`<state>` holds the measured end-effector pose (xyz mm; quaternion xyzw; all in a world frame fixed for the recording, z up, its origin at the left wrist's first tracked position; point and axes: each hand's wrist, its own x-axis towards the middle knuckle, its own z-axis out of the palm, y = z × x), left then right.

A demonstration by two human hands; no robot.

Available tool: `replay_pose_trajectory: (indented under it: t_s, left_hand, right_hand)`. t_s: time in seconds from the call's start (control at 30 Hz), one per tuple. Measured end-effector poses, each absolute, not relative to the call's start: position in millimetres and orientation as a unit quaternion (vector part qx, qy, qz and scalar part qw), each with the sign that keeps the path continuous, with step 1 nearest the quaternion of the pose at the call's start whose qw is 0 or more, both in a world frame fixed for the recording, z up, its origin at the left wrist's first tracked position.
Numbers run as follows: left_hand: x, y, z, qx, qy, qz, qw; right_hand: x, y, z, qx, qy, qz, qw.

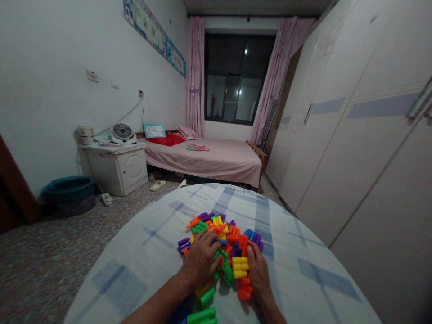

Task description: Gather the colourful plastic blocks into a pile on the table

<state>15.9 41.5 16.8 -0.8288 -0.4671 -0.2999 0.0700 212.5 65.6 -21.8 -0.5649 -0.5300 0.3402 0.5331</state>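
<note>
Two bare hands rest on a heap of bright plastic building blocks [221, 238] spread over a pale blue checked cloth [303, 270], in a dim bedroom seen from the head camera. The left hand [201, 258] lies palm down over the near left side of the heap, fingers spread and bent across orange, green and purple pieces; whether it actually grips one cannot be told. The right hand [258, 270] lies flat along the heap's right edge, fingers loose and holding nothing, touching a yellow block [240, 267] just beside its thumb. A green block [227, 272] sits between the two hands, and an orange piece [243, 293] lies by the right wrist. More green blocks [202, 316] lie nearer the body, under the left forearm. Judging by the jumble, little appears joined or sorted: nearly every piece lies loose in one pile, so the bulk of the work seems ahead. Beyond the cloth stand a pink-covered bed [219, 159], a white cabinet [116, 168] with a small fan [123, 132], and tall wardrobe doors [354, 144] on the right.
</note>
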Motion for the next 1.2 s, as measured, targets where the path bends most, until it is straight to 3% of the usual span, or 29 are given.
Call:
replay_pose_trajectory:
  t_s: [0.17, 0.43, 0.53, 0.93, 1.2]
  left_hand:
    - [-3, 33, 16, -0.8, -0.49, -0.338, 0.072]
    - [-29, -32, -41, -0.897, -0.255, -0.297, 0.206]
    - [-33, -32, -53, -0.901, -0.232, -0.278, 0.238]
    - [-1, -17, 4, -0.907, -0.345, -0.23, 0.079]
    - [12, 14, 10, -0.907, -0.343, -0.241, 0.047]
  right_hand:
    - [212, 64, -19, -0.568, -0.527, 0.343, 0.531]
    - [211, 62, -16, -0.574, -0.524, 0.344, 0.527]
    - [211, 63, -18, -0.582, -0.521, 0.347, 0.52]
    - [211, 61, -16, -0.562, -0.534, 0.355, 0.523]
    - [211, 64, -19, -0.568, -0.532, 0.352, 0.52]
